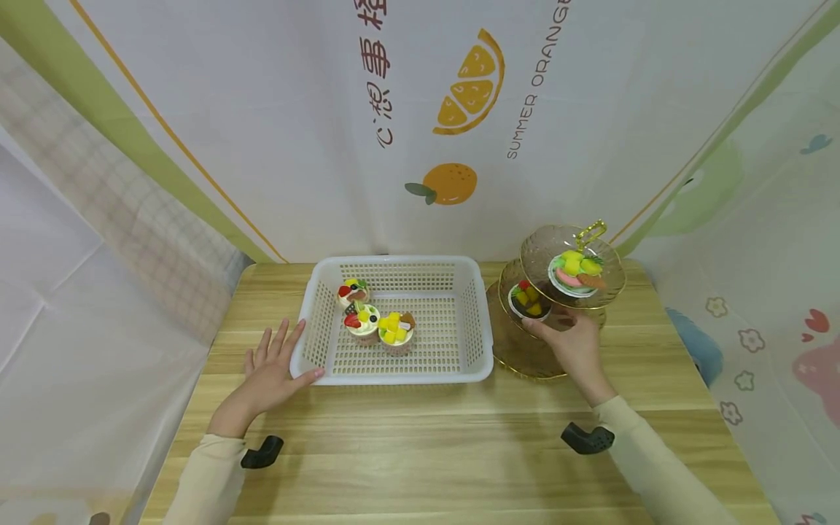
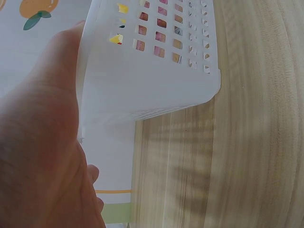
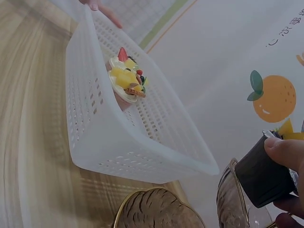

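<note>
My left hand (image 1: 265,383) rests on the left rim of a white plastic basket (image 1: 394,370), fingers straight and spread. Inside the basket, toward its left side, are three toy cupcakes (image 1: 363,323) topped with cream and fruit. With my right hand (image 1: 576,354) I pinch a fruit-topped cupcake in a dark cup (image 3: 263,171), thumb on its near side. It is tilted at the middle tier of a tiered, gold-rimmed amber stand (image 1: 515,354). On the top tier sits another cupcake (image 1: 573,275) with yellow fruit and a pale wrapper.
The basket and the stand are side by side on a wood-grain table (image 1: 394,452), near its back edge. A gold loop handle (image 1: 592,232) rises from the stand's top. Behind hangs a white cloth (image 1: 295,146) printed with oranges; more printed cloth hangs at both sides.
</note>
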{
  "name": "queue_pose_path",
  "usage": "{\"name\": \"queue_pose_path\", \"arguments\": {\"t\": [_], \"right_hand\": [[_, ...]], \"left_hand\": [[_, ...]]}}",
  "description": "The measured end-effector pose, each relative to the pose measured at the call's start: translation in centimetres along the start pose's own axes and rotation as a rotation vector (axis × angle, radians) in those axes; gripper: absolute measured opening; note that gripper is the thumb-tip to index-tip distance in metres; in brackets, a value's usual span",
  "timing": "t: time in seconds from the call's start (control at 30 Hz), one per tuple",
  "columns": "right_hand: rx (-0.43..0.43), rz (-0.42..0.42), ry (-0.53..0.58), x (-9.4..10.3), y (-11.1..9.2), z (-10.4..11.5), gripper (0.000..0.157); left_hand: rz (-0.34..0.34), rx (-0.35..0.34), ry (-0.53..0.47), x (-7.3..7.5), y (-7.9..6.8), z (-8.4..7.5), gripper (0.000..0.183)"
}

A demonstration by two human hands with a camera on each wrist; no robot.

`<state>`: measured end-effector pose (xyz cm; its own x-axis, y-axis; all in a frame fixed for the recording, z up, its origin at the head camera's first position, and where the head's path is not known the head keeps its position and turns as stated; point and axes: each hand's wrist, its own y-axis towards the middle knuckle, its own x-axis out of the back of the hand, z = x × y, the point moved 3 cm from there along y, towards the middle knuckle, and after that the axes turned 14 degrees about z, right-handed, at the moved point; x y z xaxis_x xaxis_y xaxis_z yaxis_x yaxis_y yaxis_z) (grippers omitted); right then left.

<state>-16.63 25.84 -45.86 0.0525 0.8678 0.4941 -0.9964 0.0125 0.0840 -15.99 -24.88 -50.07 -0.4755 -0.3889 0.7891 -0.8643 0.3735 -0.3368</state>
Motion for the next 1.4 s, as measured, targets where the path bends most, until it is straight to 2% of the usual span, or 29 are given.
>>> {"name": "queue_pose_path", "arguments": {"t": [0.3,0.53,0.9,1.2,1.33,1.4], "right_hand": [[-0.033,-0.055,-0.001,0.0,0.3,0.0,0.061],[0.052,-0.119,-0.034,-0.5,0.8,0.0,0.064],[0.015,-0.116,-0.121,-0.9,0.9,0.0,0.065],[0.017,-0.124,-0.102,-1.1,0.8,-0.3,0.066],[0.015,-0.126,-0.102,-1.1,0.7,-0.4,0.076],[0.022,-0.133,-0.126,-1.1,0.6,-0.4,0.076]], "left_hand": [[-0.001,0.004,0.015,-0.1,0.1,0.3,0.100],[-0.002,0.005,0.012,-0.1,0.0,0.2,0.100],[-0.005,0.004,0.006,-0.1,0.0,0.1,0.100],[-0.008,0.002,-0.003,0.0,0.0,0.0,0.099],[-0.006,0.006,-0.001,0.0,-0.1,-0.1,0.100],[-0.005,0.007,0.001,0.0,-0.1,-0.1,0.100]]}}
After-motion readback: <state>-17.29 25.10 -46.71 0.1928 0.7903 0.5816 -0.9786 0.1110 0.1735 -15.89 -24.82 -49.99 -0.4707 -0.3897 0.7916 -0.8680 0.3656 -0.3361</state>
